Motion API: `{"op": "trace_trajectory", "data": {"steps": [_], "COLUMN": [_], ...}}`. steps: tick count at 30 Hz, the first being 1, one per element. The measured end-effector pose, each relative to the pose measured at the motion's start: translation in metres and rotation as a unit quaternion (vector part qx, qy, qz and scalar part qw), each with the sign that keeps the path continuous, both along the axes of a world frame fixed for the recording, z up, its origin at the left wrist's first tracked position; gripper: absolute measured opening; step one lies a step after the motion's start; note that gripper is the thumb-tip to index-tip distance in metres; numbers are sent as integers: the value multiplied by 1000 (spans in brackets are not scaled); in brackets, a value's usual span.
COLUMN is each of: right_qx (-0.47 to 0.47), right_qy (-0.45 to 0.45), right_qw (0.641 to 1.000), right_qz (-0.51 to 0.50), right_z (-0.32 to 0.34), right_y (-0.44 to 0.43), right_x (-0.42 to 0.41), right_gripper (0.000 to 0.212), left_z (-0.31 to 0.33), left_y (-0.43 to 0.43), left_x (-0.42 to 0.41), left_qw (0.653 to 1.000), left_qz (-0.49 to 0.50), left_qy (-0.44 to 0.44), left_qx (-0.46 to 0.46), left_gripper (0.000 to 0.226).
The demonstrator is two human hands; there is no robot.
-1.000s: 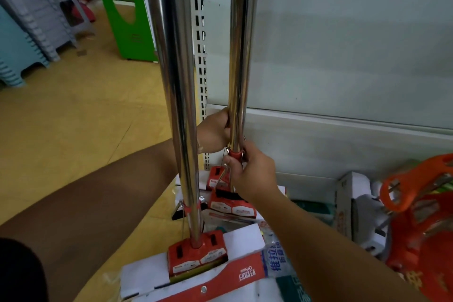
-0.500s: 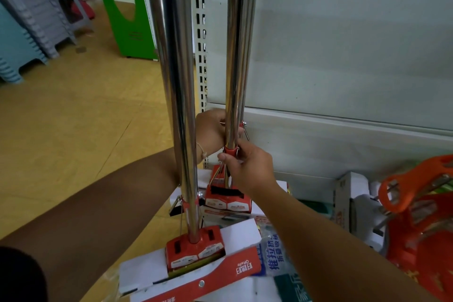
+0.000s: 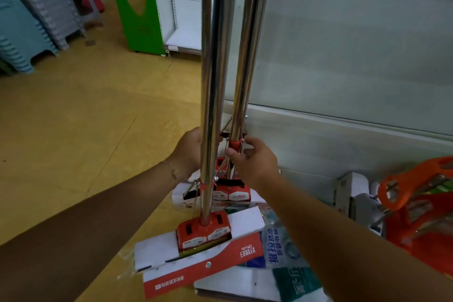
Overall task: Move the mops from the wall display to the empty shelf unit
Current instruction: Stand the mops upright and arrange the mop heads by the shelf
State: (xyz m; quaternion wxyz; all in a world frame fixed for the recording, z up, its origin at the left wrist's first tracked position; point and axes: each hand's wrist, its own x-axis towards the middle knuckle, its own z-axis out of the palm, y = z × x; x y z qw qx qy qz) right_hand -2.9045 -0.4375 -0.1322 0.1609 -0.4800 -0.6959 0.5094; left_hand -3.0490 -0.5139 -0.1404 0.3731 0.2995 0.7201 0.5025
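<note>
Relative to the earlier frame, the left hand now shows mostly to the left of the near pole instead of between the two poles. The far pole leans further, with its top toward the right.

1. Far left: stacked plastic stools, blue and grey, stand on the yellow floor. Beside them is a green-sided shelf unit.
2. Left hand: it reaches behind the near mop. Its fingers are hidden by the pole, so its grasp cannot be determined.
3. Near mop: a polished chrome pole, upright, runs down into a red plastic head. The head sits in a white-and-red cardboard sleeve printed with Chinese text, low by the floor. A red clip with thin wire rods sits partway up the pole.
4. Far mop: same build, with a chrome pole, a red collar and a red head. It stands just behind the near mop, close against the white shelf unit.
5. Right hand: thumb and forefinger curve round the far mop's red collar, grasping it loosely.
6. Right: a white box and an orange plastic item lie at the shelf base.
</note>
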Motion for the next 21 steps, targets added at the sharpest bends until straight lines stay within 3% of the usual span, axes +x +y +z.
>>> {"op": "trace_trajectory", "data": {"steps": [2, 5, 10, 12, 16, 21], "right_qx": [12, 72, 19, 29, 73, 113], "right_qy": [-53, -150, -33, -27, -42, -44], "right_qw": [998, 981, 958, 950, 949, 951], "right_qz": [20, 102, 283, 310, 303, 285], "right_z": [1, 7, 19, 22, 25, 22], "right_y": [-5, -17, -36, -43, -48, -52], "right_x": [11, 25, 21, 16, 12, 20], "right_gripper": [43, 12, 53, 51, 26, 22], "left_z": [5, 11, 4, 0, -8, -8], "left_y": [-20, -49, -84, -86, -81, -77], "left_x": [3, 7, 17, 21, 33, 46], "left_qw": [998, 991, 987, 980, 974, 980], "left_qz": [-24, -54, -148, -169, -123, -114], "left_qy": [60, 112, 33, 97, 182, 160], "left_qx": [-26, -57, -46, -45, -59, -43], "left_gripper": [28, 34, 45, 44, 24, 22]}}
